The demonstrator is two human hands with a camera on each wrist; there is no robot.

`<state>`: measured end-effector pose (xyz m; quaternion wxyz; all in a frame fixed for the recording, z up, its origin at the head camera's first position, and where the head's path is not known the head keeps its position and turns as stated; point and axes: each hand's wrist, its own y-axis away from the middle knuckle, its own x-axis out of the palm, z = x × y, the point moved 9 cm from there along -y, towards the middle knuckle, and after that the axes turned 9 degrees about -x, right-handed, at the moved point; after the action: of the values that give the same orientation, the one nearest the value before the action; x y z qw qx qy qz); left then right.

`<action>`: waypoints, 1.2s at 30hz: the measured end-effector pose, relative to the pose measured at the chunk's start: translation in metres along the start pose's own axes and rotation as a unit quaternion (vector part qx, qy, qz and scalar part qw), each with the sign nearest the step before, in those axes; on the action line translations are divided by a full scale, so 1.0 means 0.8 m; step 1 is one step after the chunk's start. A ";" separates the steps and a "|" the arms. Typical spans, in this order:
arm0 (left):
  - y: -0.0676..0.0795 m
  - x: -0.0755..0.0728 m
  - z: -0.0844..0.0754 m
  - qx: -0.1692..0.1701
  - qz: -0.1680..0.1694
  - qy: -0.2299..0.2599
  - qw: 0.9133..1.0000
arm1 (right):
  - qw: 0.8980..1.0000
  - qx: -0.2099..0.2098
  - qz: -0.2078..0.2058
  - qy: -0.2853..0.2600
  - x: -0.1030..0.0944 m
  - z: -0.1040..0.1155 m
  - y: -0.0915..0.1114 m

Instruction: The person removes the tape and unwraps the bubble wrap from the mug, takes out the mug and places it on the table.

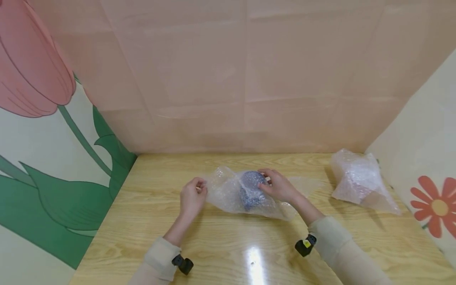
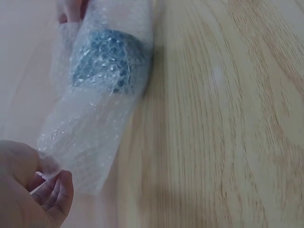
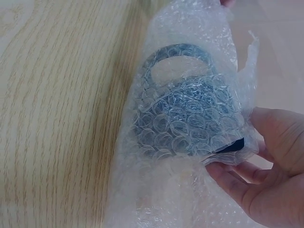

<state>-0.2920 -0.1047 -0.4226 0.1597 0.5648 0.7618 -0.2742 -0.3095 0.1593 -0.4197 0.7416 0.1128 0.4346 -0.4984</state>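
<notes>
A dark blue mug [image 1: 252, 183] lies on its side in a sheet of bubble wrap [image 1: 222, 194] in the middle of the table. Its loop handle [image 3: 176, 51] and rounded body [image 3: 185, 114] show blurred through the bubbles in the right wrist view. With thumb and fingertips, my left hand [image 1: 192, 196] pinches the left end of the wrap, drawn out from the mug. On the other side, my right hand [image 1: 279, 185] grips the mug and the wrap around it, thumb and fingers at opposite sides. Part of the mug's dark edge [image 3: 232, 146] peeks out beside the right fingers.
Another bubble-wrapped bundle [image 1: 361, 180] sits at the table's back right, by the side wall; its contents are hidden. The wooden table [image 1: 142, 221] meets a pink back wall [image 1: 242, 99]. Printed flower panels stand at left and right.
</notes>
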 end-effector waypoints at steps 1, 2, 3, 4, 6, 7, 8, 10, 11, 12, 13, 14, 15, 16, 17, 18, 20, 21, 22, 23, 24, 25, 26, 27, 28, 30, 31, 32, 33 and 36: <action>0.000 -0.001 0.002 -0.001 -0.001 -0.001 1.000 | 1.000 0.000 -0.001 0.001 0.000 0.000 0.000; -0.001 -0.002 0.004 -0.002 -0.002 -0.002 1.000 | 1.000 0.001 -0.003 0.002 0.000 0.001 0.000; -0.001 -0.003 0.006 -0.004 -0.003 -0.003 1.000 | 1.000 0.000 -0.005 0.003 0.000 0.001 0.000; -0.002 -0.004 0.008 -0.006 -0.004 -0.003 1.000 | 1.000 -0.001 -0.008 0.004 0.000 0.002 0.000; -0.003 -0.007 0.013 -0.011 -0.007 -0.004 1.000 | 1.000 -0.003 -0.011 0.006 0.000 0.003 0.000; -0.004 -0.007 0.016 -0.014 -0.007 -0.003 1.000 | 1.000 -0.003 -0.014 0.006 0.000 0.003 0.000; -0.004 -0.008 0.019 -0.016 -0.008 -0.003 1.000 | 1.000 -0.003 -0.016 0.006 0.000 0.004 0.000; -0.006 -0.009 0.026 -0.026 -0.008 -0.005 1.000 | 1.000 -0.002 -0.020 0.007 -0.001 0.005 0.000; -0.007 -0.009 0.030 -0.032 -0.006 -0.006 0.999 | 1.000 -0.003 -0.022 0.008 -0.001 0.006 0.000; -0.007 -0.010 0.033 -0.038 -0.005 -0.007 0.999 | 1.000 -0.004 -0.024 0.009 -0.002 0.006 -0.001; -0.008 -0.010 0.037 -0.045 -0.004 -0.007 0.999 | 1.000 -0.004 -0.027 0.011 -0.002 0.007 -0.001; -0.008 -0.011 0.040 -0.052 -0.003 -0.009 0.999 | 0.999 -0.004 -0.030 0.013 -0.002 0.007 -0.001; -0.008 -0.011 0.044 -0.060 -0.003 -0.011 0.998 | 0.999 -0.005 -0.031 0.015 -0.002 0.007 -0.001; -0.009 -0.013 0.046 -0.068 -0.002 -0.012 0.998 | 0.999 -0.006 -0.033 0.018 -0.001 0.008 -0.002; -0.009 -0.014 0.049 -0.074 -0.002 -0.014 0.997 | 0.999 -0.006 -0.034 0.020 -0.001 0.007 -0.002; -0.009 -0.015 0.051 -0.079 -0.002 -0.017 0.997 | 0.999 -0.004 -0.035 0.022 0.000 0.007 -0.002; -0.009 -0.018 0.055 -0.088 -0.002 -0.023 0.996 | 0.999 -0.001 -0.036 0.026 0.001 0.006 -0.002; -0.009 -0.019 0.058 -0.091 -0.002 -0.027 0.995 | 0.999 0.001 -0.036 0.028 0.001 0.005 -0.002; -0.010 -0.020 0.060 -0.094 -0.003 -0.031 0.995 | 0.999 0.002 -0.037 0.029 0.001 0.005 -0.003; -0.010 -0.021 0.063 -0.097 -0.004 -0.035 0.995 | 0.999 0.003 -0.039 0.030 0.001 0.005 -0.003; -0.011 -0.022 0.065 -0.098 -0.006 -0.038 0.994 | 0.999 0.004 -0.040 0.031 0.001 0.005 -0.004; -0.011 -0.023 0.068 -0.102 -0.008 -0.040 0.994 | 0.999 0.005 -0.041 0.033 0.001 0.005 -0.004; -0.012 -0.023 0.071 -0.105 -0.010 -0.043 0.993 | 0.998 0.006 -0.044 0.035 0.001 0.006 -0.004; -0.013 -0.024 0.075 -0.109 -0.012 -0.045 0.993 | 0.998 0.008 -0.046 0.036 0.002 0.006 -0.005; -0.014 -0.025 0.077 -0.113 -0.013 -0.047 0.992 | 0.998 0.009 -0.047 0.038 0.002 0.006 -0.005; -0.014 -0.026 0.082 -0.120 -0.013 -0.051 0.991 | 0.998 0.012 -0.049 0.042 0.003 0.007 -0.006; -0.015 -0.026 0.084 -0.125 -0.012 -0.054 0.991 | 0.998 0.014 -0.049 0.045 0.003 0.007 -0.006; -0.015 -0.026 0.086 -0.128 -0.011 -0.056 0.990 | 0.998 0.015 -0.050 0.048 0.003 0.007 -0.007; -0.015 -0.027 0.089 -0.133 -0.009 -0.058 0.989 | 0.997 0.016 -0.050 0.049 0.004 0.007 -0.007; -0.015 -0.028 0.095 -0.143 -0.002 -0.066 0.988 | 0.997 0.021 -0.048 0.052 0.005 0.006 -0.008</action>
<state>-0.3017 -0.1698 -0.4679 0.2884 0.5150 0.7821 -0.1999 -0.3118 0.1507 -0.4183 0.6907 0.1336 0.4671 -0.5356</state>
